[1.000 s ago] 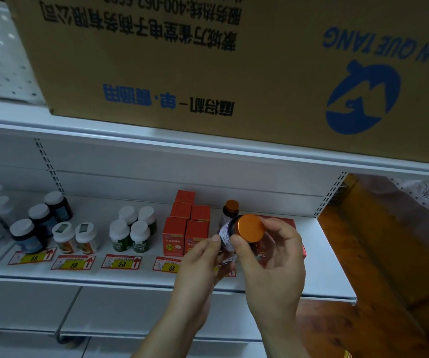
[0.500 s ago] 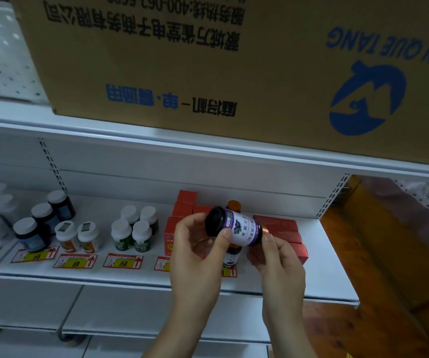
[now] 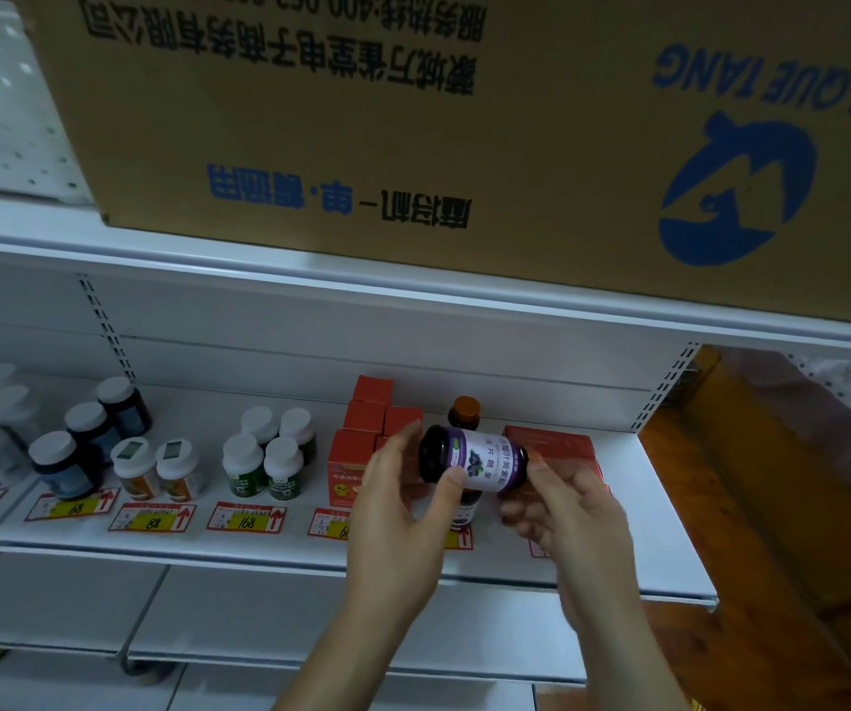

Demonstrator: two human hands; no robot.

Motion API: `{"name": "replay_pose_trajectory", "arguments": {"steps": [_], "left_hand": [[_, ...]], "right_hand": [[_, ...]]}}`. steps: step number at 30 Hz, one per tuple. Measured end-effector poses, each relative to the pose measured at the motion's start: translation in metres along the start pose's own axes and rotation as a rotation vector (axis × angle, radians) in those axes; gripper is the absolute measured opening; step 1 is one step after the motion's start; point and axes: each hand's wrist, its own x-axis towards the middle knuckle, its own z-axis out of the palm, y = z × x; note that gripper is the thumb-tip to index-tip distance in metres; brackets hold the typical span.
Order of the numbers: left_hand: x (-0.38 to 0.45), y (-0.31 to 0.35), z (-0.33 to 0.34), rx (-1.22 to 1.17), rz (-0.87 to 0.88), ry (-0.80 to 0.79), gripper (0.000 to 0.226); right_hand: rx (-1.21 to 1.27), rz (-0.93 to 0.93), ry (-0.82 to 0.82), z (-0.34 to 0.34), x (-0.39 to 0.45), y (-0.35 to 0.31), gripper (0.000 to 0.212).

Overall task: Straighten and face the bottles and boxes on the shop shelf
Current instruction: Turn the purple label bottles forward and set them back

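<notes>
I hold a dark bottle with a purple and white label (image 3: 480,465) sideways in front of the white shelf (image 3: 280,541), its base pointing left. My left hand (image 3: 403,510) grips the base end with thumb and fingers. My right hand (image 3: 567,510) touches the cap end with its fingertips. Behind the bottle stands an orange-capped bottle (image 3: 464,412); a third bottle below is mostly hidden. Red boxes (image 3: 362,433) stand to the left, and flat red boxes (image 3: 551,443) lie to the right.
White-capped bottles (image 3: 269,459) and dark bottles (image 3: 80,443) stand in groups further left, with price tags (image 3: 246,518) along the shelf's front edge. A big cardboard carton (image 3: 464,120) fills the shelf above. Wooden flooring (image 3: 772,505) shows to the right.
The bottle turned from cap towards me to lying sideways with its label showing. My left hand moved up around its base; my right hand slid to the cap end.
</notes>
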Motion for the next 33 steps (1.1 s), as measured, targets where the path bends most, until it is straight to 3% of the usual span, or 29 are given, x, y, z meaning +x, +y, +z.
{"name": "replay_pose_trajectory", "arguments": {"steps": [2, 6, 10, 14, 19, 23, 33], "left_hand": [[0.004, -0.011, -0.001, 0.054, -0.019, -0.062, 0.047], [0.010, -0.027, 0.000, 0.214, -0.074, -0.243, 0.064], [0.011, -0.039, 0.004, 0.535, -0.023, -0.387, 0.055], [0.014, -0.069, 0.017, 0.863, 0.057, -0.501, 0.046], [0.017, -0.105, 0.027, 1.131, 0.123, -0.677, 0.060], [0.015, -0.126, 0.028, 1.197, 0.112, -0.758, 0.067], [0.020, -0.139, 0.031, 1.280, 0.132, -0.759, 0.051]], "right_hand": [[-0.113, -0.050, -0.019, -0.007, 0.010, -0.011, 0.008], [-0.527, -0.359, 0.001, -0.009, 0.032, -0.030, 0.004], [-0.715, -0.635, 0.079, 0.003, 0.059, -0.034, 0.006], [-0.911, -0.581, -0.023, 0.018, 0.091, -0.026, 0.018], [-1.080, -0.631, -0.144, 0.028, 0.117, 0.001, 0.020], [-1.115, -0.609, -0.225, 0.031, 0.128, 0.019, 0.016], [-1.151, -0.464, -0.394, 0.034, 0.144, 0.041, 0.018]]}}
